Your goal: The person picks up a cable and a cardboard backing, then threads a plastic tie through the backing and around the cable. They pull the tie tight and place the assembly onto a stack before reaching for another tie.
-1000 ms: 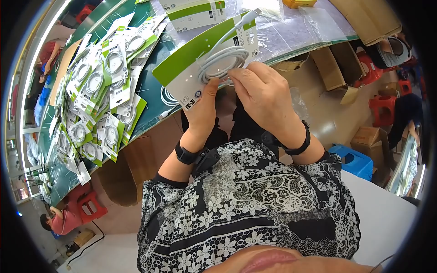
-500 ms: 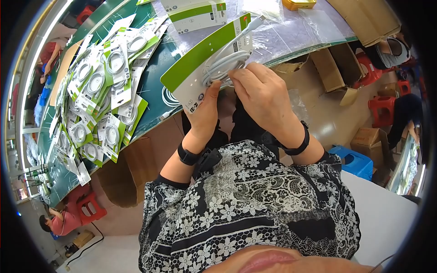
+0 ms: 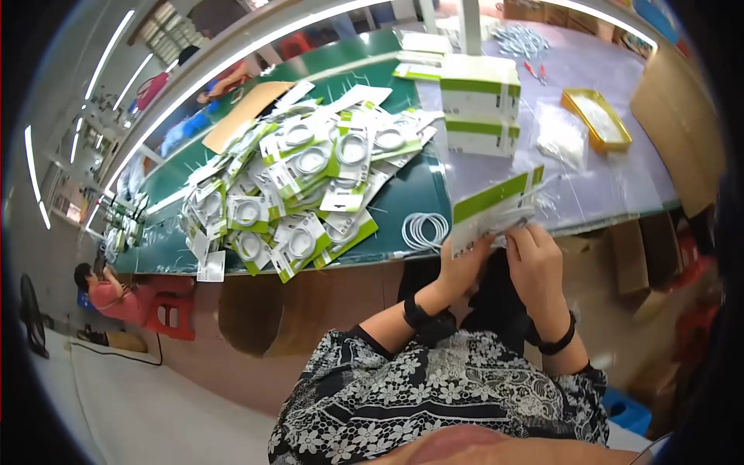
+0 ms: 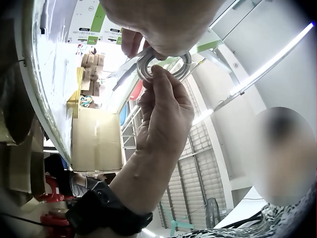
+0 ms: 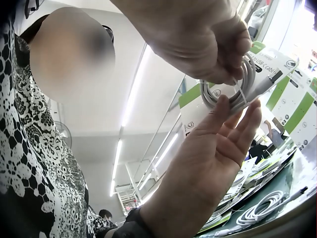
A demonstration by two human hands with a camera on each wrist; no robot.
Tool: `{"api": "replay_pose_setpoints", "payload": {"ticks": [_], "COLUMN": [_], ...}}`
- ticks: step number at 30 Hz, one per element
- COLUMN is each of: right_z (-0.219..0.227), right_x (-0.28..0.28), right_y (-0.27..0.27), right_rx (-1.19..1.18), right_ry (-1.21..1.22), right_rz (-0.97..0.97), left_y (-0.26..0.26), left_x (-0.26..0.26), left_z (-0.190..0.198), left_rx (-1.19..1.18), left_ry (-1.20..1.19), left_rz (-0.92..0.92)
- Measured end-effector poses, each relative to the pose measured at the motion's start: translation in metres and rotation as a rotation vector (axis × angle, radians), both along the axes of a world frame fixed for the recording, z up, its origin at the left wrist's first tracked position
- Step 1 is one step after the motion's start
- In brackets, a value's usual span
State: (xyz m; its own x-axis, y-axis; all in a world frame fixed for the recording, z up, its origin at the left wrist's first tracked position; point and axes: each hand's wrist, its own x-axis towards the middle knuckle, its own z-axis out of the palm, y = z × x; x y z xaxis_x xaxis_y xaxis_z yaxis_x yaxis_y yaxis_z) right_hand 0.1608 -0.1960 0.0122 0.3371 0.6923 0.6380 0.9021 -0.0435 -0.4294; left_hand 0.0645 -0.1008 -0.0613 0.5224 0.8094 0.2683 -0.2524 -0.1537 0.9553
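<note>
My left hand [image 3: 463,267] holds a green-and-white packaging card [image 3: 487,203] with a coiled white USB cable [image 5: 247,74] lying against it. In the right wrist view, the left thumb [image 5: 218,111] presses the coil while the fingers support the card from behind. A thin white tie [image 5: 241,93] crosses the coil. The fingers of my right hand [image 3: 539,262] pinch this tie at the coil; its end is hidden under them. The cable's plug [image 5: 267,83] sticks out past the card's printed end. Another loose white cable coil [image 3: 425,232] lies on the table edge beside my left hand.
A large heap of carded cables [image 3: 302,167] covers the green mat to the left. Stacked blank cards [image 3: 480,105], a bag of white bits [image 3: 559,139], a yellow tray [image 3: 595,116] and red-handled pliers [image 3: 535,72] stand beyond. A cardboard box [image 3: 678,116] rises at right.
The head view has swung up and left, so more of the table shows and my hands appear lower right. Both hands keep hold of the card, cable and tie.
</note>
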Motion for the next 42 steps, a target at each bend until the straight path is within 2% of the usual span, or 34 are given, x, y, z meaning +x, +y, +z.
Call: {"api": "replay_pose_setpoints", "payload": {"ticks": [4,7,15,19,24,26,29,32,34,37,42], "right_z": [-0.002,-0.003,-0.006,-0.009,-0.010,-0.012,-0.018,-0.020,-0.022,-0.024,-0.024], "right_x": [0.000,-0.001,-0.002,-0.001,-0.002,-0.002,0.001,-0.005,-0.008,-0.005,-0.003], "right_y": [0.003,0.006,0.012,0.015,0.017,0.016,0.019,0.022,0.022,0.027,0.027], "right_rx": [-0.013,-0.024,-0.066,-0.083,-0.098,-0.097,-0.094,-0.098,-0.105,-0.083,-0.074], "right_ry": [0.002,-0.006,-0.012,-0.014,-0.011,-0.008,0.084,-0.020,-0.069,0.064,0.110], "right_rz": [-0.009,-0.008,-0.007,-0.007,-0.005,-0.003,0.023,0.014,0.009,0.012,0.038], "left_y": [0.007,0.007,0.010,0.011,0.007,0.006,0.006,0.007,0.007,0.011,0.012], "left_x": [0.001,0.000,0.001,-0.003,-0.001,-0.002,-0.004,-0.005,-0.009,-0.011,-0.009], "left_z": [-0.009,-0.009,-0.014,-0.008,-0.012,-0.010,-0.012,-0.015,-0.001,0.001,-0.001], "left_rx": [0.102,-0.009,-0.085,-0.087,-0.139,-0.072,-0.078,-0.160,-0.155,-0.149,-0.131], "left_ry": [-0.034,-0.100,-0.112,-0.020,-0.111,-0.103,-0.100,-0.106,-0.065,-0.030,0.020], "left_rz": [0.004,-0.051,-0.036,-0.033,-0.064,-0.059,-0.051,-0.054,-0.056,-0.033,0.018]}}
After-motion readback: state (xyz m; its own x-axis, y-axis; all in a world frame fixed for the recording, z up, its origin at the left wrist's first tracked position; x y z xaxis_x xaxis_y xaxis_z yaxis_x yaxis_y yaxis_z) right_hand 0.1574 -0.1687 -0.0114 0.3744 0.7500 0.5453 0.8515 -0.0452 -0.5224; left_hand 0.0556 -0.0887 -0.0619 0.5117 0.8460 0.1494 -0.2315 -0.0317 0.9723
